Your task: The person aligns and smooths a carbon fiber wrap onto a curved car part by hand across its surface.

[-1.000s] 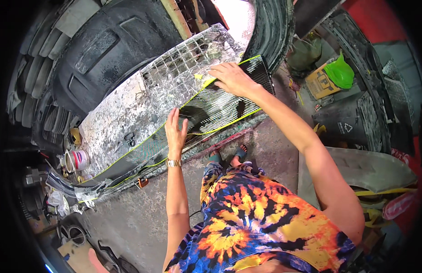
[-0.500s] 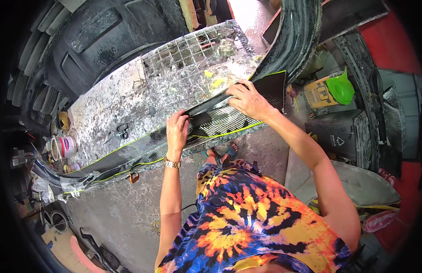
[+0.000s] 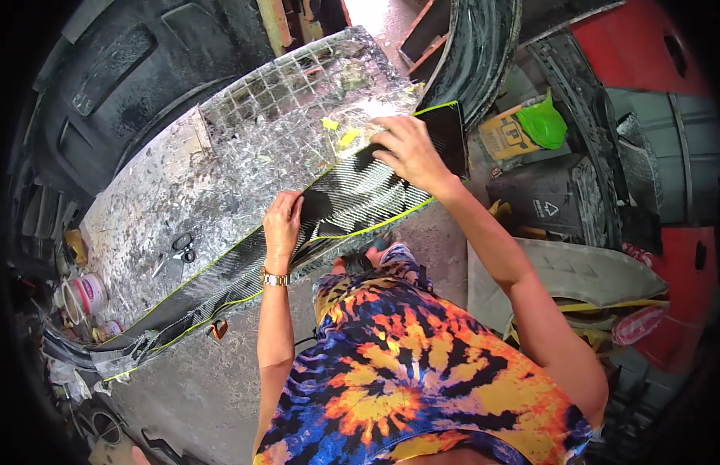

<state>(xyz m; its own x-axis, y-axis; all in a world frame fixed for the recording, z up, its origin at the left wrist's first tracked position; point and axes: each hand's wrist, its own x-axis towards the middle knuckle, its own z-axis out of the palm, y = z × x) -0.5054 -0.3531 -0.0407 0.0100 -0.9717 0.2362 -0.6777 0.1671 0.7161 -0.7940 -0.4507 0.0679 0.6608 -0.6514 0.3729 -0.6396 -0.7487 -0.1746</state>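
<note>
Both my left hand point(image 3: 282, 223) and right hand point(image 3: 414, 155), set apart, seemingly steady the strip point(image 3: 356, 192) lengthwise; whether they pinch, I can't tell.

On the spattered desk point(image 3: 154, 205) we see scissors point(image 3: 185, 249) and small yellow scraps point(image 3: 347, 139); a white-and-red bucket point(image 3: 88, 294) sits at its left end. Beyond it we find a large black panel point(image 3: 146, 81) with recesses. To our right, a bright green bag point(image 3: 543, 124) overlaps a yellow-brown box point(image 3: 505, 139), and nearer us lies a grey curved panel point(image 3: 573, 271).
</note>
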